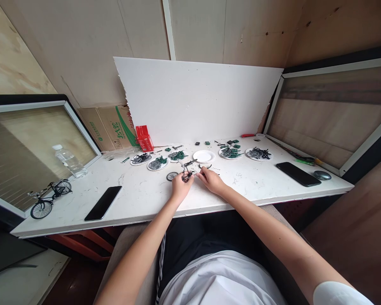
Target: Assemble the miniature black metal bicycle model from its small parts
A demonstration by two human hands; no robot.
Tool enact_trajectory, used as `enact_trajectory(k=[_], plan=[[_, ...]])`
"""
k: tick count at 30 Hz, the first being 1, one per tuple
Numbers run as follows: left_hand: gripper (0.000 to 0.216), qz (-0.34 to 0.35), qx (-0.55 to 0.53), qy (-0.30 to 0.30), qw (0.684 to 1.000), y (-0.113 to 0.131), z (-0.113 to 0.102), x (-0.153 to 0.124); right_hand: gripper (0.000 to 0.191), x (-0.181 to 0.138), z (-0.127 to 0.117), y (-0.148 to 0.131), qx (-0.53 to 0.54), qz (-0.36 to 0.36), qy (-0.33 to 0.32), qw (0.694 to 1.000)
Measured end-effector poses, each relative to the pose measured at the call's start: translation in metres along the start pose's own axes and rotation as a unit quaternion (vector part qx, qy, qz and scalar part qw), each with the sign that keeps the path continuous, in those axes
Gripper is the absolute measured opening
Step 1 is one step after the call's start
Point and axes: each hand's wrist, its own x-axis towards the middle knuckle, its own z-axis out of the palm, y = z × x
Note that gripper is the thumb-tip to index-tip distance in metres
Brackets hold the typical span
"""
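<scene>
My left hand (180, 186) grips a small black model bicycle frame (186, 168) above the white table (139, 195). Its fingers are wrapped round the lower part, hiding some of it. Just to the right, my right hand (212, 181) is closed in a pinch close to the frame. A thin piece seems to stick out between its fingertips, too small to name. A loose spoked wheel (172, 176) lies left of my left hand. Behind my right hand is a small curved black part (206, 166). An empty white paper plate (204, 156) sits just beyond both hands.
Several paper plates hold black and green parts, including a left plate (141, 159) and a right plate (259, 154). A finished model bicycle (51, 197), bottle (69, 161) and phone (103, 203) stand left. Another phone (297, 174) and mouse (322, 175) lie right. A red box (144, 138) is behind.
</scene>
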Motion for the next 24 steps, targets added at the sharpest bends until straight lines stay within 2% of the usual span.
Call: enact_trajectory(k=[13,24], plan=[[0.015,0.012,-0.019,-0.004,1.000,-0.0095,0.0020,0.0021,0.035,0.0008,0.0009,0.0027,0.008,-0.012,0.001,1.000],[0.013,0.025,-0.005,-0.003,1.000,-0.0070,0.0017,0.0017,0.035,-0.0002,0.0008,-0.0011,0.005,0.006,-0.002,1.000]])
